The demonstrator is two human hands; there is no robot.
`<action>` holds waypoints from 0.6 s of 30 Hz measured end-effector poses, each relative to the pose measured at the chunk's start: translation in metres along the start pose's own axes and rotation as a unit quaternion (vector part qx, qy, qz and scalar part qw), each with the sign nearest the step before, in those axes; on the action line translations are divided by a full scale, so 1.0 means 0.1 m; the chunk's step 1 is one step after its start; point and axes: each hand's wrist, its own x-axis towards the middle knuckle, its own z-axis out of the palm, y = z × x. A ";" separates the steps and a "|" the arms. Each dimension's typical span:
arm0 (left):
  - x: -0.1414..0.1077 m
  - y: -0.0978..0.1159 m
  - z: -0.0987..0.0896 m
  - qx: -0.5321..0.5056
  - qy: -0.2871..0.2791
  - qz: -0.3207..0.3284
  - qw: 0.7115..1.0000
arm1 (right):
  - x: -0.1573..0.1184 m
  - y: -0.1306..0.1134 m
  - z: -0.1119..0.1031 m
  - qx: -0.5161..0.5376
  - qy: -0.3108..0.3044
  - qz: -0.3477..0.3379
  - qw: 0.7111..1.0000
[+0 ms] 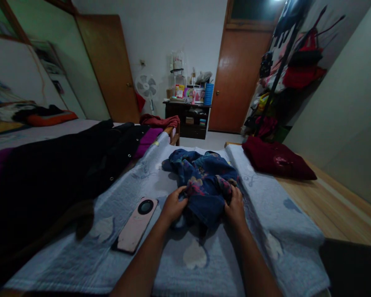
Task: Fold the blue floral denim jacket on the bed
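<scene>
A crumpled blue garment (pixel 207 202) with a pink and red flower print lies bunched on a light blue patterned bed cover (pixel 185 274). My left hand (pixel 174 206) grips its near left side, thumb on top of the cloth. On the near right side my right hand (pixel 235 205) holds another part of it, with the fingers curled into the folds. The garment's kind cannot be made out in this heap. Left of my left forearm lies a pink phone (pixel 135 227), its round black camera ring facing up.
A black coat with purple lining (pixel 80 165) spreads over the left side. At right, a folded dark red garment (pixel 276 159) lies near a wooden board (pixel 312 194). Farther off stand a white fan (pixel 146 86), a dark cabinet (pixel 187 128) and hanging bags (pixel 306 74).
</scene>
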 end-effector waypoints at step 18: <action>-0.19 0.17 -0.28 0.431 0.099 0.025 0.896 | -0.10 -0.05 0.06 -0.039 0.049 -0.004 0.998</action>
